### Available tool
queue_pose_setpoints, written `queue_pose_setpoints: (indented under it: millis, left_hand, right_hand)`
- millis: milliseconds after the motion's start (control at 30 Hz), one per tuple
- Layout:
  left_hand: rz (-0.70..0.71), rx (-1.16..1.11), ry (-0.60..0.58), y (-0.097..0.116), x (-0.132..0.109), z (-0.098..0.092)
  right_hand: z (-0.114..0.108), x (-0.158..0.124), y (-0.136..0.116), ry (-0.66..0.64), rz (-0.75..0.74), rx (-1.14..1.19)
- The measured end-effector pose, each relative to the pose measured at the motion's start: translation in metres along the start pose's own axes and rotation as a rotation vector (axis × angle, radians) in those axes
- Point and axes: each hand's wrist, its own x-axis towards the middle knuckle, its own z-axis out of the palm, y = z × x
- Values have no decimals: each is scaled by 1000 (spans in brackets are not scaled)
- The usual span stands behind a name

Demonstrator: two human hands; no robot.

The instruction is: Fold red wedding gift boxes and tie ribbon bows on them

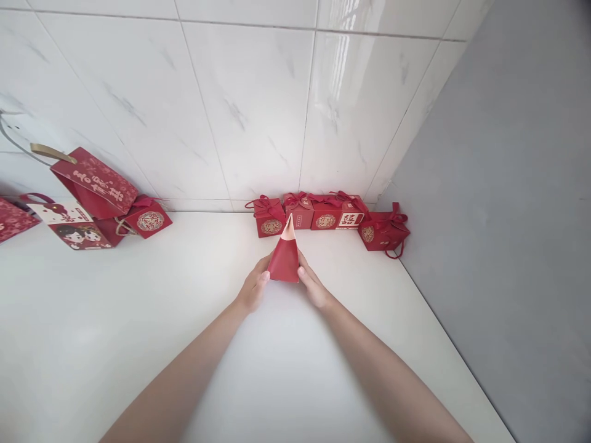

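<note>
Both of my hands hold a red folded paper piece (285, 260) that tapers to a pale point at its top, just above the white table (138, 320). My left hand (253, 288) grips its left edge with thumb and fingers closed. Closed on the right edge is my right hand (313, 285). Just behind the piece, a row of small red gift boxes (318, 215) with ribbon bows stands along the tiled wall.
Another red ribboned box (384, 232) sits by the grey wall (508, 215) at the right. At the far left lie red gift bags (92, 187) with handles and a small red box (148, 220). The table's right edge runs along the grey wall.
</note>
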Motion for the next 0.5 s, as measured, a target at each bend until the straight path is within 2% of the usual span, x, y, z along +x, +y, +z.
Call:
queue_pose_setpoints:
  millis: [133, 500]
  left_hand:
    - [6, -4, -13, 2, -1, 0]
    - [19, -41, -9, -6, 1, -1]
  right_hand:
    - [-1, 1, 1, -102, -23, 97]
    - [-1, 4, 3, -119, -10, 211]
